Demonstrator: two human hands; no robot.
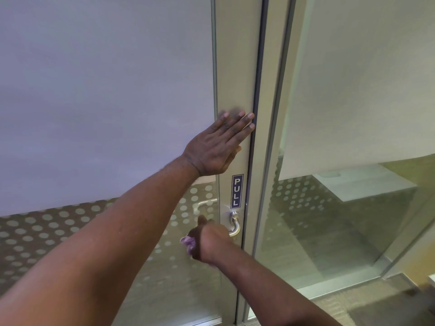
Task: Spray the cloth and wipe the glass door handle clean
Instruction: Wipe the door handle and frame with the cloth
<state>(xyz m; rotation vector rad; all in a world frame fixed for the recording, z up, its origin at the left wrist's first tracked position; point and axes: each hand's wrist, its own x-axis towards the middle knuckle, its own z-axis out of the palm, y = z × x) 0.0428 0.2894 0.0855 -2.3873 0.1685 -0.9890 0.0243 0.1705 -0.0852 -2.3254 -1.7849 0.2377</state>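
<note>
Wiping step: the right hand (208,241) is closing a purple cloth (188,243) around the metal door handle (235,225) below the PULL sign (237,191), while the flat, empty left hand (215,147) is bracing the door frame (235,67); next, probably rubbing toward the handle's base.

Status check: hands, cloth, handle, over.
Left hand flat on grey metal door frame. Right hand shut on purple cloth, at curved silver door handle. Nothing blocking.

Purple cloth (188,243); silver handle (235,225); navy PULL sign (237,191), white letters; frosted dot pattern on glass (47,231)
</note>
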